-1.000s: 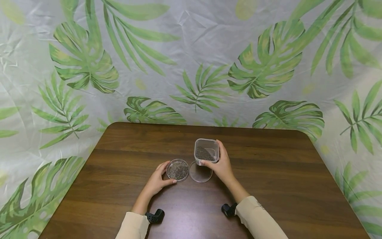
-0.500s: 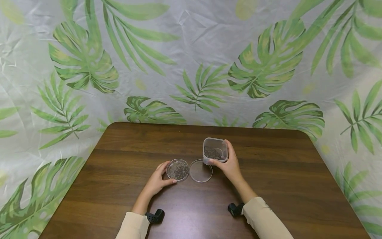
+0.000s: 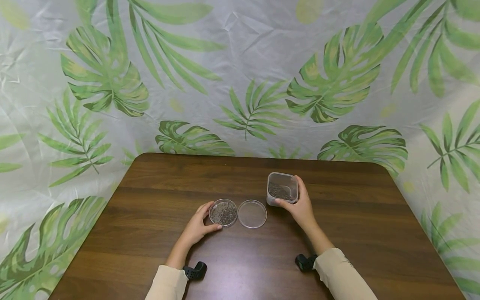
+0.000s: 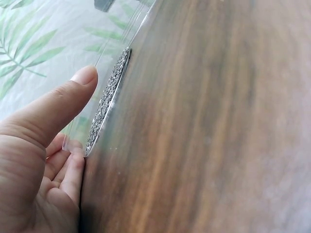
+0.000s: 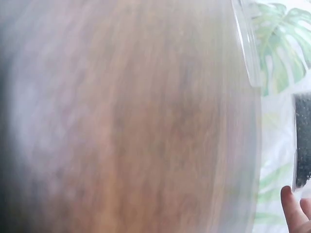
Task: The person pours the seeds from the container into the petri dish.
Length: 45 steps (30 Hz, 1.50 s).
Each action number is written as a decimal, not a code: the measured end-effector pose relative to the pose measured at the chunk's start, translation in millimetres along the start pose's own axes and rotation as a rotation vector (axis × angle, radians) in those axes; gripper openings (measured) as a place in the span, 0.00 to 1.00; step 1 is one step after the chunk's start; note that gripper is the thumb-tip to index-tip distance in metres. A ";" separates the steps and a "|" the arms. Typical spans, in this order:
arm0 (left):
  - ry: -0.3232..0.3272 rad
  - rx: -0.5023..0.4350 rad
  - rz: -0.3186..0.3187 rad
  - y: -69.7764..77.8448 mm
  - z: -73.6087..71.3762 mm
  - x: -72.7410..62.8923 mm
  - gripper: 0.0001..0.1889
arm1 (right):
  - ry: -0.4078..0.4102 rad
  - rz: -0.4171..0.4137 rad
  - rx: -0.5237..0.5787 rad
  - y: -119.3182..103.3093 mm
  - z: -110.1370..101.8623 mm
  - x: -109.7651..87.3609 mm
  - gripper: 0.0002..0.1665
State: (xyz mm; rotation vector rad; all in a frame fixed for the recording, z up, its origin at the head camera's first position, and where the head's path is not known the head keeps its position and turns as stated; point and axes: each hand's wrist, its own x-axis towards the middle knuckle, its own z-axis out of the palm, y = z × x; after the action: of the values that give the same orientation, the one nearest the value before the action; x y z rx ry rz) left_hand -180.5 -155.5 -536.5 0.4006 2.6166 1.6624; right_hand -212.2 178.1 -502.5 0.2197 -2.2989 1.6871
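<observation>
A round clear petri dish [image 3: 236,207] holds a layer of dark grey granules [image 3: 225,213] on the brown table. My left hand [image 3: 196,227] holds it from the left, thumb at the near side and fingers round the far side. In the left wrist view the thumb [image 4: 82,82] lies against the clear wall above the granules. My right hand [image 3: 301,208] grips a square clear plastic tub [image 3: 291,186] by its right side, up off the table. Dark granules lie slanted inside the tub; the right wrist view shows them [image 5: 304,141] above a fingertip [image 5: 287,199].
A second clear petri dish [image 3: 252,214] with nothing in it lies right beside the filled one, between both hands. The brown wooden table [image 3: 356,233] ends at the back before a leaf-patterned curtain [image 3: 247,62]. Each wrist wears a black camera.
My right hand has moved right with the tub, away from above the bare petri dish, which now shows whole. My left hand and the filled dish stay in place.
</observation>
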 end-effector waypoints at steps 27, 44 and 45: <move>0.012 0.019 0.048 16.5 -1.6 -3.4 0.41 | -0.016 0.086 -0.038 26.3 -39.4 -8.2 0.59; -0.003 0.040 0.002 1.2 -1.2 -0.2 0.43 | -0.046 0.096 -0.065 32.7 -47.1 -6.8 0.60; -0.002 0.037 0.001 0.9 -1.1 -0.2 0.43 | -0.052 0.100 -0.067 30.9 -47.5 -6.9 0.60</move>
State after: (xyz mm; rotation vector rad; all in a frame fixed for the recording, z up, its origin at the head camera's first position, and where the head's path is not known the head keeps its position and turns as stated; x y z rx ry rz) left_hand -180.3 -156.1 -535.2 0.4052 2.6497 1.6152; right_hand -208.1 232.5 -519.5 0.1386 -2.4378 1.6668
